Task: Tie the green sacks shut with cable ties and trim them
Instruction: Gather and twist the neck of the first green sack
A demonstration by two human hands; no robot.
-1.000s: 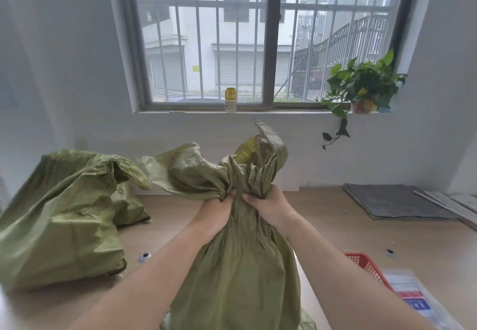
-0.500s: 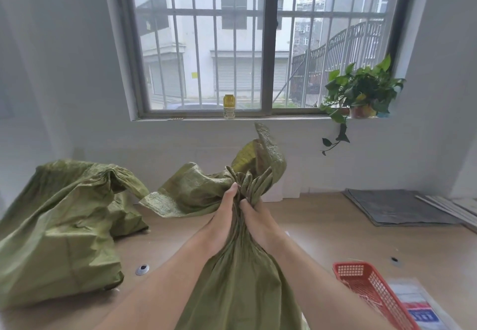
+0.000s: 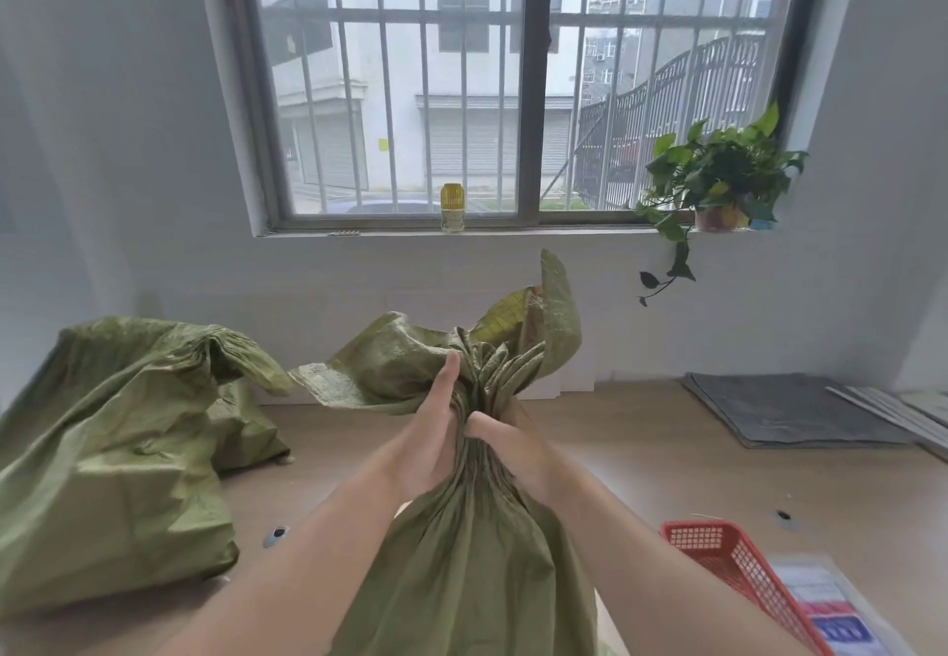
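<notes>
A green woven sack (image 3: 472, 553) stands upright in front of me, its top gathered into a bunched neck. My left hand (image 3: 428, 445) grips the neck from the left, thumb pointing up against the folds. From the right, my right hand (image 3: 513, 442) squeezes the same neck, just below the flared mouth (image 3: 446, 363). A second green sack (image 3: 118, 460) lies slumped on the table at the left, its mouth loose. No cable tie or cutter is visible.
A red mesh basket (image 3: 738, 563) sits at the lower right beside a plastic packet (image 3: 826, 614). Grey mats (image 3: 790, 409) lie at the back right. A potted plant (image 3: 718, 183) and a yellow can (image 3: 452, 208) stand on the windowsill.
Both hands have drawn closer together and tightened the sack's neck into a narrower bunch. The loose left flap has dropped lower. The view has tilted slightly down.
</notes>
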